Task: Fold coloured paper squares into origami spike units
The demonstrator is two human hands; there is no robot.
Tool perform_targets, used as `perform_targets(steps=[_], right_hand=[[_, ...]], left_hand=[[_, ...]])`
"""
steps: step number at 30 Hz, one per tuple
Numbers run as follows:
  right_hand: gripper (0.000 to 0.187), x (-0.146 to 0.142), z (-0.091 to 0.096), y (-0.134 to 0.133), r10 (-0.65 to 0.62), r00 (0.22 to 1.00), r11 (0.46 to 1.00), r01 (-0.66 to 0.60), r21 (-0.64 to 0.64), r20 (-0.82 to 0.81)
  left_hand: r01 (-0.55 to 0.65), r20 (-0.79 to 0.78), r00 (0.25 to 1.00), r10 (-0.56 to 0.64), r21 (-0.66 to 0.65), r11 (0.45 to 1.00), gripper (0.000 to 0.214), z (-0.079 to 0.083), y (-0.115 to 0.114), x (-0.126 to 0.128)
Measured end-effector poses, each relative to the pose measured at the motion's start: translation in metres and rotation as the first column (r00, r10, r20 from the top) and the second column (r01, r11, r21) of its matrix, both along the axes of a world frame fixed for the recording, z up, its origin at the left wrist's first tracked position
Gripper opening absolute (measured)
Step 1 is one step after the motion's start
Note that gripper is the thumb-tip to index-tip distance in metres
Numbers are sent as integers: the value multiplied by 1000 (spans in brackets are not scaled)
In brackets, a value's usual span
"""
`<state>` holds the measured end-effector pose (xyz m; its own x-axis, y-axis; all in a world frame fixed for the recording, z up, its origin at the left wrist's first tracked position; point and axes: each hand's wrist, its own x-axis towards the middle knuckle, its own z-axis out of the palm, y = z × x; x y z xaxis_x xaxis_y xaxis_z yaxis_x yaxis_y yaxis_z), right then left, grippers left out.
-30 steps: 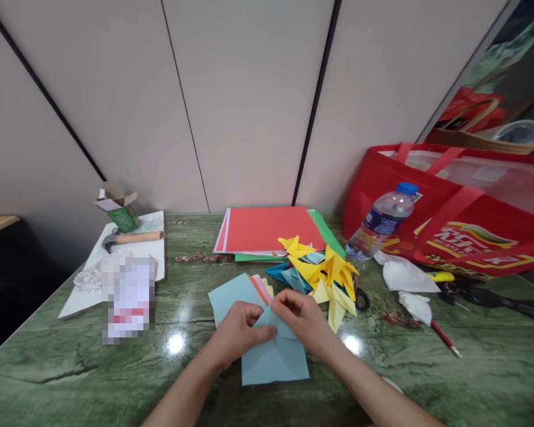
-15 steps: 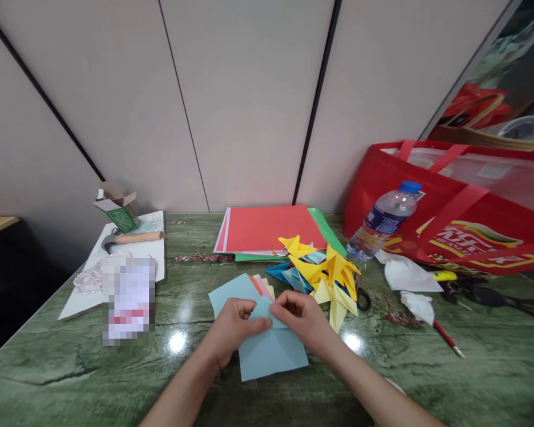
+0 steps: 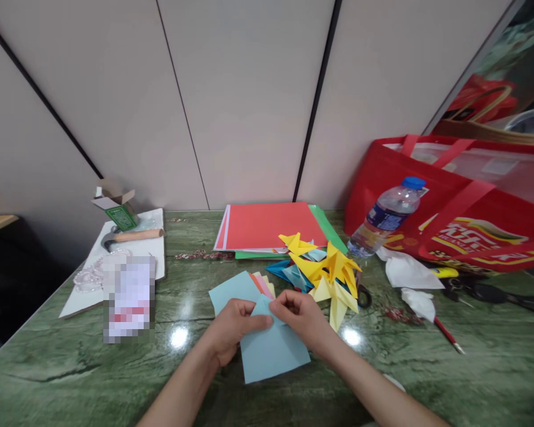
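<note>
Both my hands pinch one light blue paper sheet (image 3: pixel 273 353) lying on the green marble table (image 3: pixel 71 362). My left hand (image 3: pixel 234 329) grips its upper left part, thumb on top. My right hand (image 3: pixel 300 317) holds the folded top corner just beside it. Under and behind the sheet lies a small stack of coloured paper squares (image 3: pixel 238 287), blue on top with pink and yellow edges showing. A heap of folded yellow and blue paper shapes (image 3: pixel 324 273) sits just beyond my right hand.
Red and green sheets (image 3: pixel 267 228) lie by the wall. A tilted water bottle (image 3: pixel 385 216) leans on a red bag (image 3: pixel 467 201) at right, with crumpled tissues (image 3: pixel 409 276), a pencil (image 3: pixel 447 338) and scissors (image 3: pixel 362 296). A white board (image 3: pixel 93 279) with hammer (image 3: pixel 131 236) and small box (image 3: pixel 115 207) is at left.
My hands and the blue sheet have stayed in nearly the same spot; the fingers have pressed closer together at the sheet's top corner. The view has tilted slightly.
</note>
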<state>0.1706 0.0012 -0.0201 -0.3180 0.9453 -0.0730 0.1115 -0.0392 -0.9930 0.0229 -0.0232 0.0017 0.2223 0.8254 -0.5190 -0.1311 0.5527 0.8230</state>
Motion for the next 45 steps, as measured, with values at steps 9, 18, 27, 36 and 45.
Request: perform_targets(steps=[9, 18, 27, 36, 45], right_hand=[[24, 0, -4, 0, -22, 999, 999, 20, 46, 33], [24, -2, -1, 0, -45, 998, 997, 42, 61, 42], [22, -3, 0, 1, -59, 997, 994, 54, 94, 51], [23, -4, 2, 0, -53, 997, 992, 47, 118, 47], [16, -1, 7, -2, 38, 999, 989, -35, 147, -16]], left_hand=[[15, -80, 997, -11, 50, 999, 39, -2, 1, 0], [53, -105, 994, -43, 97, 994, 44, -4, 1, -1], [75, -213, 976, -38, 166, 983, 45, -5, 1, -1], [79, -219, 975, -28, 225, 971, 44, -2, 1, 0], [30, -158, 987, -2, 175, 984, 37, 3, -2, 1]])
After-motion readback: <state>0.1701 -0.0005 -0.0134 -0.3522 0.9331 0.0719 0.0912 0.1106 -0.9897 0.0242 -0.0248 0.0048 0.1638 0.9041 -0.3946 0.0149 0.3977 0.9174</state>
